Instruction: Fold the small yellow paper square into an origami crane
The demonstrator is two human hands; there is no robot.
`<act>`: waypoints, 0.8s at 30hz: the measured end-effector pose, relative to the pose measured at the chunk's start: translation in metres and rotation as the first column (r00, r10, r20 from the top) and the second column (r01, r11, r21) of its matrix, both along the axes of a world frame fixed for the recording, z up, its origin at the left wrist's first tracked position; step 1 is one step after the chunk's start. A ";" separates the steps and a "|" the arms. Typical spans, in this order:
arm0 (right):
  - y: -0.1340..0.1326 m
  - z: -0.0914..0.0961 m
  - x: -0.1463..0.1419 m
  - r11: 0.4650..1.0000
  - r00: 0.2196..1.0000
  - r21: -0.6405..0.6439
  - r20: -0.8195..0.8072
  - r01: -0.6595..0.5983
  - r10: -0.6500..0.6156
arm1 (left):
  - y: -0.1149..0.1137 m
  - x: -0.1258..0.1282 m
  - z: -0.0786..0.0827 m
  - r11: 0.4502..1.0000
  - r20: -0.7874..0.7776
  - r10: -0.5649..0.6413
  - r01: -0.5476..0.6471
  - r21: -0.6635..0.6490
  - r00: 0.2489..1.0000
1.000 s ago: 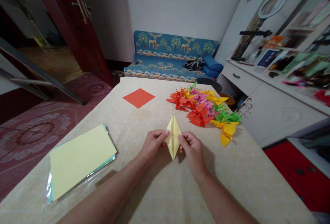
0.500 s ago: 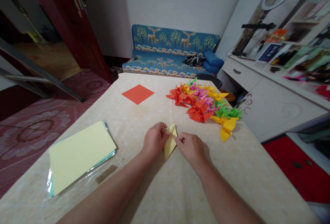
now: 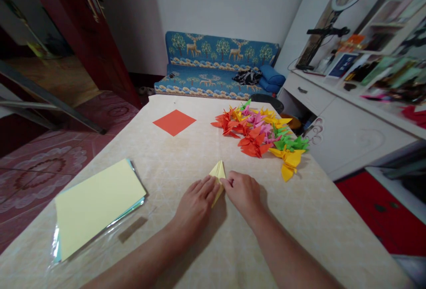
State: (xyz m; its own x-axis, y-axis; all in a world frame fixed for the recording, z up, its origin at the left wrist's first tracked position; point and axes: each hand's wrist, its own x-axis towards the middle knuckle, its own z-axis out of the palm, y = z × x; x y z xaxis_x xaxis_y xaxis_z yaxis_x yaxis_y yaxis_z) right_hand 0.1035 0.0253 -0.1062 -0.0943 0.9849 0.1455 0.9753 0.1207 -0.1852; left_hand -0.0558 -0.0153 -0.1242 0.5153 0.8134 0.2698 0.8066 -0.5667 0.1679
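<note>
A pale yellow folded paper, long and pointed at the far end, lies on the table in front of me. My left hand rests flat across its left side, the fingers stretched out and pressing it down. Its lower part is partly covered by those fingers. At the paper's right edge, my right hand is curled, with thumb and forefinger pinched on the edge. A flat red paper square lies farther off to the left. Several folded paper cranes in red, pink, yellow, green and orange are heaped at the right.
On the left lies a stack of pale yellow sheets over blue-green ones in clear plastic. The table has a light patterned cover. Beyond it stands a blue sofa; a white cabinet stands to the right.
My left hand has gone from pinching the paper's upper part to lying flat on it. My right hand stays at the right edge. The view has shifted slightly.
</note>
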 end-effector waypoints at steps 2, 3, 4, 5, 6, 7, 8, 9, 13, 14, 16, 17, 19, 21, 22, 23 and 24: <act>0.000 0.001 -0.001 1.000 1.000 -0.007 0.008 0.002 -0.002 | -0.002 -0.001 -0.001 1.000 -0.016 -0.021 0.021 -0.003 1.000; -0.001 0.000 -0.001 1.000 1.000 -0.008 0.011 0.002 -0.002 | -0.003 -0.001 -0.001 1.000 -0.020 -0.022 0.022 -0.005 1.000; -0.001 -0.001 -0.001 1.000 1.000 -0.007 0.012 0.002 -0.002 | -0.003 -0.001 -0.001 1.000 -0.023 -0.021 0.020 -0.005 1.000; -0.001 -0.002 0.000 1.000 1.000 -0.003 0.012 0.001 -0.001 | -0.003 -0.001 -0.002 1.000 -0.028 -0.020 0.020 -0.006 0.999; -0.001 -0.003 0.001 1.000 1.000 0.002 0.010 -0.001 0.001 | -0.003 -0.001 -0.003 1.000 -0.034 -0.025 0.025 -0.005 0.999; -0.001 -0.004 0.001 1.000 1.000 0.006 0.004 -0.001 0.001 | -0.003 -0.001 -0.004 1.000 -0.038 -0.031 0.031 -0.002 0.999; 0.000 -0.005 0.002 1.000 1.000 0.010 -0.010 -0.001 0.001 | -0.003 -0.001 -0.005 0.999 -0.038 -0.039 0.039 0.005 0.999; 0.000 -0.005 0.003 1.000 0.999 0.018 -0.035 -0.002 0.003 | -0.003 -0.001 -0.007 0.999 -0.034 -0.044 0.045 0.015 0.998; 0.009 0.000 -0.003 0.984 0.979 0.165 -0.175 -0.071 0.100 | -0.002 0.000 -0.012 0.997 0.022 -0.042 0.041 0.061 0.999; 0.012 0.002 -0.007 0.972 0.972 0.215 -0.190 -0.099 0.141 | -0.001 0.000 -0.012 0.997 0.040 -0.041 0.038 0.064 0.998; 0.020 0.005 -0.017 0.952 0.965 0.268 -0.170 -0.148 0.198 | -0.001 0.001 -0.011 0.997 0.073 -0.047 0.042 0.062 0.996; 0.024 0.005 -0.023 0.948 0.967 0.276 -0.151 -0.157 0.203 | 0.000 0.002 -0.011 0.997 0.090 -0.051 0.046 0.058 0.995; 0.033 0.003 -0.035 0.954 0.975 0.251 -0.099 -0.167 0.197 | 0.000 0.003 -0.009 0.997 0.122 -0.061 0.054 0.057 0.991; 0.042 0.001 -0.046 0.963 0.984 0.220 -0.056 -0.154 0.170 | 0.001 0.003 -0.008 0.997 0.148 -0.067 0.059 0.056 0.987; 0.046 0.000 -0.051 0.965 0.985 0.211 -0.035 -0.156 0.167 | 0.001 0.004 -0.007 0.996 0.157 -0.071 0.063 0.055 0.985; 0.050 0.000 -0.056 0.963 0.984 0.207 -0.017 -0.171 0.178 | 0.001 0.004 -0.007 0.996 0.165 -0.075 0.067 0.053 0.983; 0.053 0.000 -0.061 0.958 0.979 0.207 0.002 -0.198 0.202 | 0.001 0.004 -0.006 0.997 0.171 -0.074 0.067 0.050 0.982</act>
